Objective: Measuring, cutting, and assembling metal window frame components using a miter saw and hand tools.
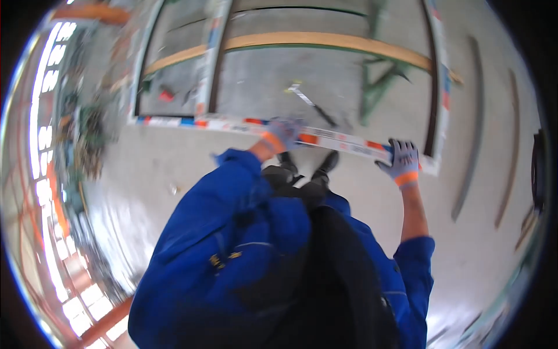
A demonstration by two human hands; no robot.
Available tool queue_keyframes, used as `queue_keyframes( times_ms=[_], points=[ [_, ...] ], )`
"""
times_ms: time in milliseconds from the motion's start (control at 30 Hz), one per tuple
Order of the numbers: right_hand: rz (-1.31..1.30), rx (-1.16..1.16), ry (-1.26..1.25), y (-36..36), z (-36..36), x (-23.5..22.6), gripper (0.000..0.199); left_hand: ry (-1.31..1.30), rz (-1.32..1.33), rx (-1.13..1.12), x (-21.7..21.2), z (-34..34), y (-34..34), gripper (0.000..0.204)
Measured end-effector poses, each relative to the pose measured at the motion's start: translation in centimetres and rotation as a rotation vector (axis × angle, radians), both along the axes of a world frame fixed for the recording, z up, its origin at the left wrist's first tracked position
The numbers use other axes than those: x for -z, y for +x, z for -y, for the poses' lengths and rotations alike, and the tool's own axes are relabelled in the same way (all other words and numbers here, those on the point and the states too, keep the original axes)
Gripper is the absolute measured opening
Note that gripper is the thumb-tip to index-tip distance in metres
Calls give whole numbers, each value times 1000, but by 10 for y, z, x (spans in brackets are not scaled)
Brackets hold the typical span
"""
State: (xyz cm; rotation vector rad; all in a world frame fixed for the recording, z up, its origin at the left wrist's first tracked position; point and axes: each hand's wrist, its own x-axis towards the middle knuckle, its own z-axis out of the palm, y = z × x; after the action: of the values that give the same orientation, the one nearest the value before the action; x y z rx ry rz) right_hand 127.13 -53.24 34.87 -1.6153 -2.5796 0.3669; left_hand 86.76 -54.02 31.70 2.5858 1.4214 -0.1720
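A large frame [343, 141], wrapped in white film with red, orange and blue print, lies across green stands in front of me. My left hand [283, 134], in a grey glove with an orange cuff, is on the near rail left of its middle; it is blurred, but the fingers appear closed over the rail. Near the right corner my right hand [405, 160], gloved alike, holds the same rail, its dark-tipped fingers over the far edge and its thumb on the near side. A hammer [313, 104] with a dark handle is seen through the frame opening, beyond the near rail.
A wooden beam [325, 39] on a green trestle [378, 87] runs under the frame. A red object [167, 95] shows through the left opening. Long bars [471, 128] lie on the floor at right. Cluttered material [96, 136] stands at left. My shoes [326, 164] are below the rail.
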Motion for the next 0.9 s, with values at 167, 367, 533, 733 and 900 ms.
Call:
queue_keyframes(
  times_ms=[167,367,533,733,900],
  points=[
    [132,-107,-57,-88,-5,0,80,-33,-76,24,11,-12,55,74],
    [223,9,-252,-134,-4,-5,63,-5,243,39,-12,-3,44,76],
    [280,81,-230,-114,-5,-7,61,28,111,-70,-30,-8,-24,69],
    [271,83,-173,-85,7,-7,61,-91,95,-36,-16,-10,7,59],
    [250,51,-249,-109,-10,-34,59,71,166,4,2,-7,12,52]
  ],
)
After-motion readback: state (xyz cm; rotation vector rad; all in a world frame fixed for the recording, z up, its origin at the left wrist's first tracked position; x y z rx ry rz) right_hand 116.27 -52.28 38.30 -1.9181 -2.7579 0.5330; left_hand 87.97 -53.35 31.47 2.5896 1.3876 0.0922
